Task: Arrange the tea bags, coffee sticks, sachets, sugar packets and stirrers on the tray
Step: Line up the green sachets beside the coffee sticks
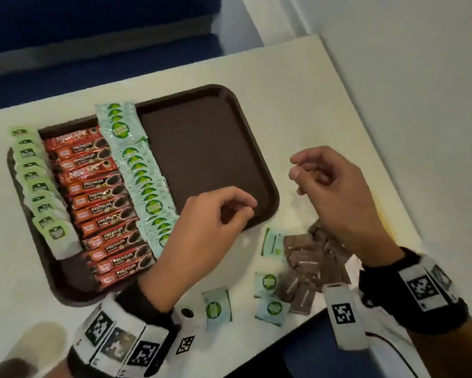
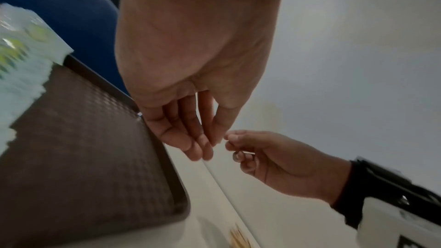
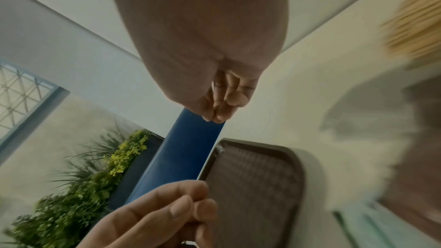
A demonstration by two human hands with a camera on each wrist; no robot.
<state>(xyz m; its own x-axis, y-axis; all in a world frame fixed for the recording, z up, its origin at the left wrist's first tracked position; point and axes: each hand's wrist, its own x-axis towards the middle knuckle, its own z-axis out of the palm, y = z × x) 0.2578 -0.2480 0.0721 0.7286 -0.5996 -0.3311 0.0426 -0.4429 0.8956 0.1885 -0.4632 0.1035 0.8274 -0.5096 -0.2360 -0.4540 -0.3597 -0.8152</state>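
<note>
Head view looking down over tray [image 1: 267,186], wrist views close under palms (both share tray corner)

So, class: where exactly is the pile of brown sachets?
In the head view, the brown sachets lie heaped on the white table, off the tray's near right corner, beneath the right hand.

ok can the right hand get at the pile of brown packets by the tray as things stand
Probably yes: the right hand hovers just above the brown packets, holds nothing visible, and nothing covers them.
</note>
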